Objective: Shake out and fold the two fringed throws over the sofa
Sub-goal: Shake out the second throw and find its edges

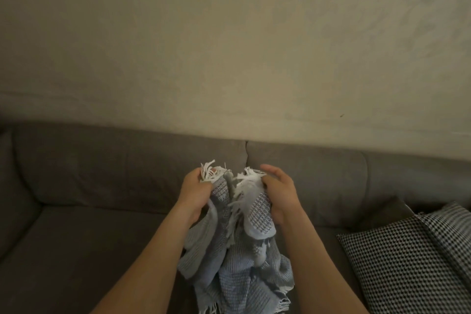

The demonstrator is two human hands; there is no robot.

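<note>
Your forearms [142, 262] come in lowest and closest, and between them hangs the blue-grey waffle-weave throw [229, 275], gathered into a loose bundle above the seat of the sofa [102, 237]. Your left hand [196, 188] has its fingers curled round one bunch of the upper edge, with the white fringe [209, 172] spraying out above its knuckles. Your right hand [277, 194], just beside it, grips a second bunch of the same edge, with one digit lifted clear of the cloth. The two hands sit close together, so the throw droops in crumpled folds below them, and a few tassels show at its lower hem between your arms. Judging by that drape, it is soft, light and limp: it will not hold a shape on its own, and the open weave could snag. Hold the woven cloth at the two corners, not the fringe strands, which may slip or pull, and spread your hands well apart before you shake. Out past your right hand, black-and-white houndstooth fabric [407, 262] lies on the seat; whether it is the second throw or a cushion you cannot tell. Beyond both hands a plain wall [229, 46] rises behind the backrest.
</note>
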